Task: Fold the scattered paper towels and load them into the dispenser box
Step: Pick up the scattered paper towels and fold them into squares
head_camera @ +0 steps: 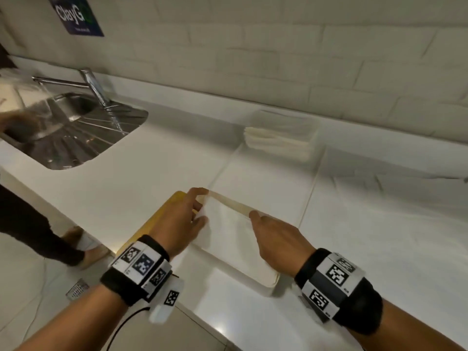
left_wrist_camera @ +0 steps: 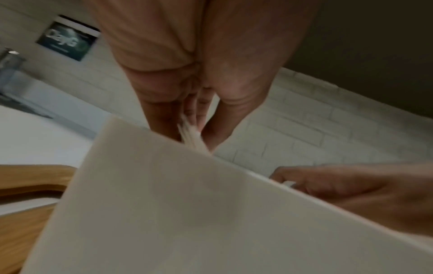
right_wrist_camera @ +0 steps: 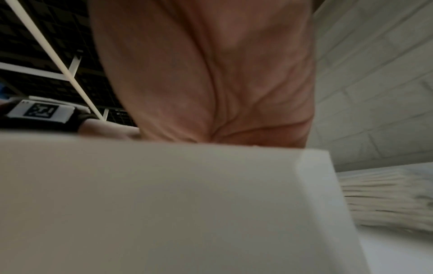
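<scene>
A white dispenser box (head_camera: 263,279) stands at the counter's front edge, and its wall fills the wrist views (left_wrist_camera: 164,204) (right_wrist_camera: 164,204). Both hands hold a stack of folded paper towels (head_camera: 228,219) at the box's open top. My left hand (head_camera: 200,206) pinches the stack's left end, whose layered edge (left_wrist_camera: 191,135) shows between thumb and fingers. My right hand (head_camera: 255,215) grips the right end, fingers curled by the rim (left_wrist_camera: 328,187). The lower part of the stack is hidden inside the box.
A wooden lid (head_camera: 152,224) lies left of the box under my left wrist. More folded towels (head_camera: 281,138) are stacked by the tiled wall, and loose towels (head_camera: 379,198) lie to the right. A steel sink (head_camera: 76,133) and another person's leg (head_camera: 38,236) are on the left.
</scene>
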`<state>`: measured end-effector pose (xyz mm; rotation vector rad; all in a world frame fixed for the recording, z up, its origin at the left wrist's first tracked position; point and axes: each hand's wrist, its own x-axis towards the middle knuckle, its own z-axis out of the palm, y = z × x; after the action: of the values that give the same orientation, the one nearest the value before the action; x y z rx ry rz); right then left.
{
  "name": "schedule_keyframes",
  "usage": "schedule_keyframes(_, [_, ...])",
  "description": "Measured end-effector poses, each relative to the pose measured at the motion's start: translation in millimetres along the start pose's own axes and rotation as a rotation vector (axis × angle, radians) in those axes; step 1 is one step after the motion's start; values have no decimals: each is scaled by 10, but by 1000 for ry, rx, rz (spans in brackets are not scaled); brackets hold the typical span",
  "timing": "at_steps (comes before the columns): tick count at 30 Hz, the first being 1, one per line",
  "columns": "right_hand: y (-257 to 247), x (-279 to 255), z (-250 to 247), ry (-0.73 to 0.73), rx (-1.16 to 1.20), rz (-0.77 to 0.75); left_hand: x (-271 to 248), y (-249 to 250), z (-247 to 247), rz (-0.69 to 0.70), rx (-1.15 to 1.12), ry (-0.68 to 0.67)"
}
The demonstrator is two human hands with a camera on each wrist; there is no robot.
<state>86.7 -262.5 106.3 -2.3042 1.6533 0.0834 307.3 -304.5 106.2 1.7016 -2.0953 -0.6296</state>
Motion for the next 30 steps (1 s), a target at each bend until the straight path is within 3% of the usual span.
schedule_keyframes(3, [-33,34,69,-18,-122,6,21,10,72,32,238,-126])
schedule_keyframes(6, [-72,-56,49,-2,-128,-27,-5,15,106,158,509,-108])
schedule_keyframes(8, [-45,-205,-57,76,-33,-65,30,24,137,190,526,-150])
schedule_keyframes(11, [250,-496,-220,162,184,-46,115,72,198,131,517,-388])
schedule_keyframes(13, [691,-741,-265,216,315,60,152,108,211,118,492,-466])
schedule_keyframes(16, [1699,-1220,-148,252,291,351,182,136,109,125,492,-518])
schedule_keyframes(18, [2428,-1648,-7,181,172,636,208,219,-9,101,432,-462])
schedule_keyframes(20, [3044,-2103,149,94,23,880,228,331,-109,132,368,-307])
schedule_keyframes(22, [3420,-2463,261,20,-16,993,205,705,-135,185,248,-229])
schedule_keyframes(25, [3557,-2691,342,-47,33,950,87,1626,12,265,158,-198])
schedule_keyframes(30, [3594,-2786,352,155,18,816,-122,2922,785,407,-15,-339])
